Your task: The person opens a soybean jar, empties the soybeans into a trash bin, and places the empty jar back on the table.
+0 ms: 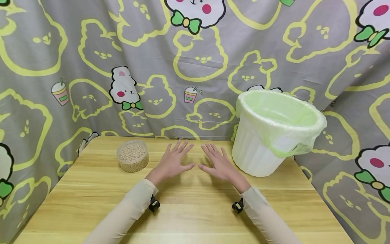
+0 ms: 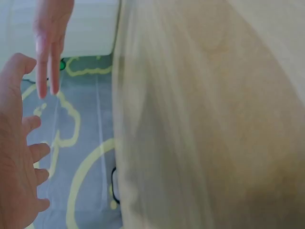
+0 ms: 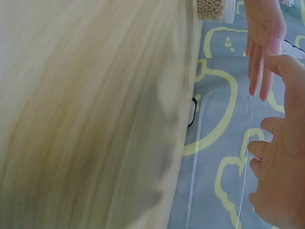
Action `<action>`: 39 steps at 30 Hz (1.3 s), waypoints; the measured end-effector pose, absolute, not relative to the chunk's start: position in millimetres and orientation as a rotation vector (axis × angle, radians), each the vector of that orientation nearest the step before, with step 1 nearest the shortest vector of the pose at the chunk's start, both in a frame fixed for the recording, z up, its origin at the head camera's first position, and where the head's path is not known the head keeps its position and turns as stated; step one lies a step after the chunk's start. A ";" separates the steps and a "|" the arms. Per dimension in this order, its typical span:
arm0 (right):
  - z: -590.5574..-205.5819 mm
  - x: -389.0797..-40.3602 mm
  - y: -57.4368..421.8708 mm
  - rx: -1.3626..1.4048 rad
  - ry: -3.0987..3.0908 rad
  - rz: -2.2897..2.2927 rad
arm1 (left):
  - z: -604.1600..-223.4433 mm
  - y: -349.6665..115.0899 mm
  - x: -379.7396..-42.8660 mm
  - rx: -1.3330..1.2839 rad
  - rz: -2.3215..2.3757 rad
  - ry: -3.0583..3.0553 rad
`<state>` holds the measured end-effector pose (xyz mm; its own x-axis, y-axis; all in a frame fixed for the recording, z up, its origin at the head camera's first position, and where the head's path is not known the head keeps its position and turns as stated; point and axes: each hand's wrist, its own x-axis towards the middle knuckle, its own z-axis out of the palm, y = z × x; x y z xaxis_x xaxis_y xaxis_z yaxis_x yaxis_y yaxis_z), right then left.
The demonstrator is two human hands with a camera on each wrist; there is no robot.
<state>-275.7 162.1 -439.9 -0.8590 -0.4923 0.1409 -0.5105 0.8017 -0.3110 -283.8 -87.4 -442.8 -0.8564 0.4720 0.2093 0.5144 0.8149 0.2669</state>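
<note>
Both hands are held out over the wooden table, palms down with fingers spread, and neither holds anything. My left hand (image 1: 172,162) is nearest to a round clear tub (image 1: 133,156) of pale, bean-like grains, which stands to its left. Close by on the other side, my right hand (image 1: 221,165) has its thumb pointing toward the left thumb, with a gap between them. Right of that hand stands a white ribbed bin (image 1: 254,145), lined with a pale green plastic bag (image 1: 281,135) folded over its rim. In the right wrist view, part of the tub (image 3: 215,9) shows at the top.
The light wooden table (image 1: 195,217) stretches beneath both arms. Behind it and at both sides hangs a grey curtain (image 1: 158,67) with yellow cartoon outlines, close to the table's back edge. Each wrist wears a small black camera (image 1: 154,204).
</note>
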 end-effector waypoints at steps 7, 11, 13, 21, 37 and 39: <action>-437.4 -285.4 144.1 0.849 -2.881 0.678 | -425.9 -114.0 -290.0 -0.692 -0.618 -2.814; -433.7 -288.4 125.2 0.884 -2.845 0.858 | -415.7 -140.7 -292.9 -0.627 -0.759 -2.804; -432.0 -290.0 113.8 0.906 -2.829 0.943 | -411.7 -156.8 -293.0 -0.577 -0.860 -2.807; -429.6 -294.0 59.8 0.983 -2.729 1.335 | -405.1 -234.5 -289.3 -0.421 -1.250 -2.796; -459.4 -301.6 -20.6 0.782 -2.496 2.126 | -441.4 -326.0 -289.8 -0.498 -1.832 -2.682; -463.8 -302.1 -28.7 0.766 -2.466 2.200 | -448.2 -327.8 -290.7 -0.486 -1.852 -2.693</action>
<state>-302.1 -28.7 -463.8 -0.8684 -0.4839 0.1083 -0.1626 0.0715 -0.9841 -290.7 -327.8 -448.2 -0.9437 0.3292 0.0318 0.1476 0.3332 0.9312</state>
